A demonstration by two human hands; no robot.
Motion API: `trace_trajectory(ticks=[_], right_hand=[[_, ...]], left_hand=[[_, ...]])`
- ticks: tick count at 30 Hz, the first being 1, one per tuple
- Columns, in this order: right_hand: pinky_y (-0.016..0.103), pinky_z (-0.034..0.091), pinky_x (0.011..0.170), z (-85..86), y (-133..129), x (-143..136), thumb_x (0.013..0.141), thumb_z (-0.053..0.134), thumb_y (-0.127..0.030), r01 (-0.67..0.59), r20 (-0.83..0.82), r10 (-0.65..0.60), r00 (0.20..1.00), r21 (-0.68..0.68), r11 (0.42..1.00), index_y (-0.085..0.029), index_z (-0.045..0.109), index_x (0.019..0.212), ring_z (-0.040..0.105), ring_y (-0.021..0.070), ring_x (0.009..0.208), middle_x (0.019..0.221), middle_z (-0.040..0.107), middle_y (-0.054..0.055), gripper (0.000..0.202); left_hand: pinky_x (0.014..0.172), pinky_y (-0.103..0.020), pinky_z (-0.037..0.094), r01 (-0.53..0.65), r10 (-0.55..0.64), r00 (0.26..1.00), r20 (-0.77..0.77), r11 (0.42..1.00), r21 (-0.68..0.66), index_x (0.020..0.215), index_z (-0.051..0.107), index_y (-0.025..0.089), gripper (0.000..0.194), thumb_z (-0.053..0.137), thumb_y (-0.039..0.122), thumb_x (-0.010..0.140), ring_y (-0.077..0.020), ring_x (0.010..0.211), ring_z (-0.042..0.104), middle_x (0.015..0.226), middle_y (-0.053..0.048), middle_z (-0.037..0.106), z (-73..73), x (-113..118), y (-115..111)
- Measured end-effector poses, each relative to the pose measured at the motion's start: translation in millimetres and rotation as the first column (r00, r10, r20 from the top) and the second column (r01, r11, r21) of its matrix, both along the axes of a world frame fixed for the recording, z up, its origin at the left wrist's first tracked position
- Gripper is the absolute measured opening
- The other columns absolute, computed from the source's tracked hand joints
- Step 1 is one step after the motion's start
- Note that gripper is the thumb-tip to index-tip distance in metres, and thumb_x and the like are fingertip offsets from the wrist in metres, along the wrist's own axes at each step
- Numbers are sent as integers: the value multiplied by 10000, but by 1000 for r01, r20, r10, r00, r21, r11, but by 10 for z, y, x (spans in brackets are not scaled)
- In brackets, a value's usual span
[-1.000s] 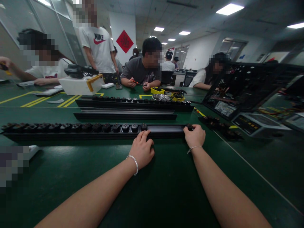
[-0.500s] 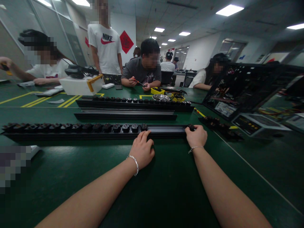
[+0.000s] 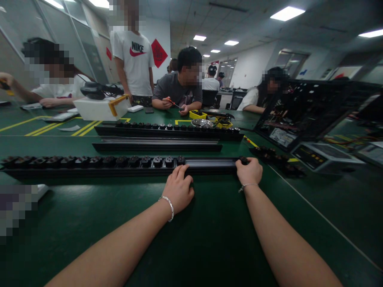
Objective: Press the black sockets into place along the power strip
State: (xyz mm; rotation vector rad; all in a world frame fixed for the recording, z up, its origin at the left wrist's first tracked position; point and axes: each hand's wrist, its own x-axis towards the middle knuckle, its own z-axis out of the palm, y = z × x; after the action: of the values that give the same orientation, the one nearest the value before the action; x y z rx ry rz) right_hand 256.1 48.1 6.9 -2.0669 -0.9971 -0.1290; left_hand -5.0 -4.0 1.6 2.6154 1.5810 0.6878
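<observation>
A long black rail [image 3: 119,172] lies across the green table, with a row of black modules standing in its channel from the left end to past the middle. My left hand [image 3: 179,189] rests against the rail's near edge, fingers spread, its fingertips by the last module [image 3: 181,160] of the row. At the rail's right end my right hand [image 3: 250,171] pinches a small black module [image 3: 243,160]. Between the two hands the channel [image 3: 211,163] shows its bare grey strip.
Behind lie a second rail [image 3: 158,147] and a module-filled rail [image 3: 167,130]. Loose black modules [image 3: 273,161], a metal box [image 3: 323,157] and an open computer case [image 3: 299,115] stand right. A person [image 3: 179,87] across the table holds a screwdriver. A white box [image 3: 97,109] sits back left.
My right hand has shifted slightly to the right with the black module. My left hand has stayed almost where it was on the rail.
</observation>
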Motion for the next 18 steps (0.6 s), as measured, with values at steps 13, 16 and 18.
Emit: trace_trajectory(ticks=[13,16,18], right_hand=[[397,413,820,54,-21,-13,668,558,-360,19,-65,-23,998,-51,998,-165,576,938,507,275,960,962,598,133,334],[402,406,841,47,-14,-3,675,552,-361,11,-51,-14,999,-49,999,-159,577,952,503,277,978,972,598,137,344],[402,406,843,35,-7,11,673,551,-362,10,-48,-12,999,-41,999,-157,581,951,505,278,977,968,601,136,346]], left_hand=[[1047,-487,320,5,-5,1000,13,1000,-26,910,610,210,180,528,232,751,-284,1322,243,1403,-77,362,16,1,0],[1045,-482,325,7,-6,1000,6,1000,-23,910,609,209,179,530,238,752,-283,1321,247,1400,-80,365,23,4,-1],[1045,-478,325,8,-8,1000,2,1000,-15,908,611,209,177,533,236,750,-285,1320,251,1398,-84,369,27,6,-4]])
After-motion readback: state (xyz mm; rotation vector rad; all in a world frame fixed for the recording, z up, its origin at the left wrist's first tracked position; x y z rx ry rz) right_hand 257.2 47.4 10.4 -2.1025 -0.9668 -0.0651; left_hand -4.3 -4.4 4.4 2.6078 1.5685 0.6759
